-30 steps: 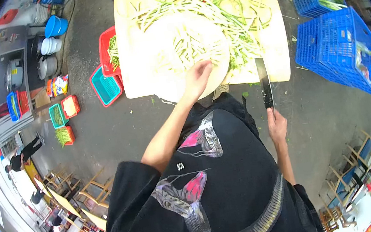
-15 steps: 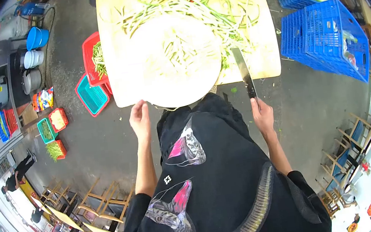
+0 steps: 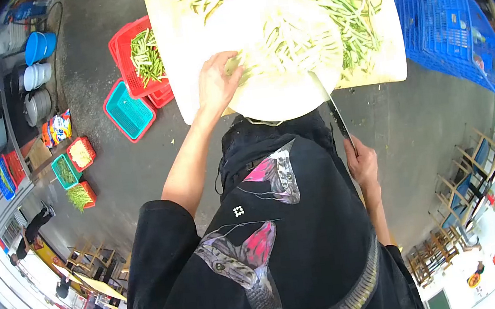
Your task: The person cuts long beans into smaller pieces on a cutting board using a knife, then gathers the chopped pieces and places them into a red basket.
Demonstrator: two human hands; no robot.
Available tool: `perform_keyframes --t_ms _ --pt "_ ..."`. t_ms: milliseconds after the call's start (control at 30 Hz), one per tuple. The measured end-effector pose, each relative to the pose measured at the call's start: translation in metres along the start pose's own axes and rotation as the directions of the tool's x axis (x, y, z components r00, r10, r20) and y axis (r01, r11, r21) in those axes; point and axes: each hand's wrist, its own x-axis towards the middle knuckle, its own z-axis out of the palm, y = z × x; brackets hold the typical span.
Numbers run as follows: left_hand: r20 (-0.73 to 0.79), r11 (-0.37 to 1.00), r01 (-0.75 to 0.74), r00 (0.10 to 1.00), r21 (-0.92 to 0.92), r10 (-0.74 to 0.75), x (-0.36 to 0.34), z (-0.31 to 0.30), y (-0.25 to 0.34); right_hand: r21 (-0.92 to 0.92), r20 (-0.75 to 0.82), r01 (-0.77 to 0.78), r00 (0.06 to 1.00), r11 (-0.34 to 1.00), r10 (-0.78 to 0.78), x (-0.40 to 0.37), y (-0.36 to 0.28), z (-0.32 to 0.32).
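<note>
My left hand (image 3: 216, 83) rests on the left part of a round white cutting board (image 3: 265, 97), its fingers on a bunch of pale green stalks (image 3: 289, 41). My right hand (image 3: 363, 162) grips the black handle of a long knife (image 3: 331, 107); the blade tip touches the board's right edge. The board lies on a light wooden table (image 3: 393, 56) strewn with long green stalks (image 3: 347, 12). My black printed shirt fills the lower frame.
Red baskets (image 3: 140, 59) with cut greens and a teal basket (image 3: 128, 113) sit left of the table. Blue crates (image 3: 449, 37) stand at right. Buckets, pots and small baskets line the far left. Wooden chairs stand at lower left and right.
My left hand rose from beside the table's near edge onto the stalks on the board. The knife tip swung in to the board's right edge. The view shifted slightly.
</note>
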Motion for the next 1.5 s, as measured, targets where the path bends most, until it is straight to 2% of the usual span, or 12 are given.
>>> perform_keyframes --t_ms 67,167,267,467,667,767,867,1067,1167,1267,1367,1500 --pt "-0.007 0.995 -0.086 0.996 0.044 0.087 0.004 -0.003 -0.005 0.000 -0.007 0.013 1.000 1.000 -0.013 -0.011 -0.003 0.013" --pt "0.019 0.998 -0.067 0.998 0.003 0.067 0.004 0.001 -0.011 0.015 -0.040 -0.014 0.999 1.000 0.015 -0.025 -0.019 0.023" --pt "0.065 0.990 -0.133 0.989 0.046 0.130 0.009 0.004 -0.013 0.023 0.016 -0.107 0.994 0.994 0.107 -0.025 -0.035 0.026" --pt "0.110 0.997 -0.077 0.991 0.007 0.076 0.014 0.010 -0.021 0.004 -0.047 0.055 0.997 0.998 -0.055 -0.003 -0.023 0.029" --pt "0.103 0.999 -0.044 0.994 -0.024 0.046 0.014 0.006 -0.002 0.031 0.037 0.053 0.998 0.998 -0.055 0.026 -0.011 0.015" --pt "0.081 0.991 -0.123 0.990 0.050 0.118 0.009 0.012 0.000 0.048 0.051 0.090 0.994 0.995 -0.093 0.037 -0.013 0.011" --pt "0.122 0.998 -0.071 0.990 -0.001 0.070 0.010 0.010 0.001 0.009 0.154 0.000 0.988 1.000 -0.001 0.040 -0.022 0.007" --pt "0.160 0.985 -0.155 0.977 0.078 0.141 0.012 0.005 -0.007 0.039 0.104 0.068 0.992 0.997 -0.072 0.024 -0.024 0.024" --pt "0.135 0.990 -0.118 0.985 0.077 0.107 0.016 0.008 -0.014 0.068 0.107 0.039 0.993 0.997 -0.046 0.019 -0.026 0.032" --pt "0.162 0.993 -0.111 0.981 0.027 0.106 0.020 0.004 -0.018 0.064 0.164 -0.042 0.986 0.997 0.031 0.014 -0.031 0.034" --pt "0.096 0.990 -0.138 0.986 -0.014 0.138 0.020 0.003 -0.016 0.100 0.080 0.035 0.996 0.994 -0.043 0.008 -0.026 0.044" --pt "0.142 0.972 -0.194 0.974 0.129 0.176 0.021 0.004 0.000 0.098 0.117 -0.026 0.993 0.995 0.015 0.007 -0.031 0.044"
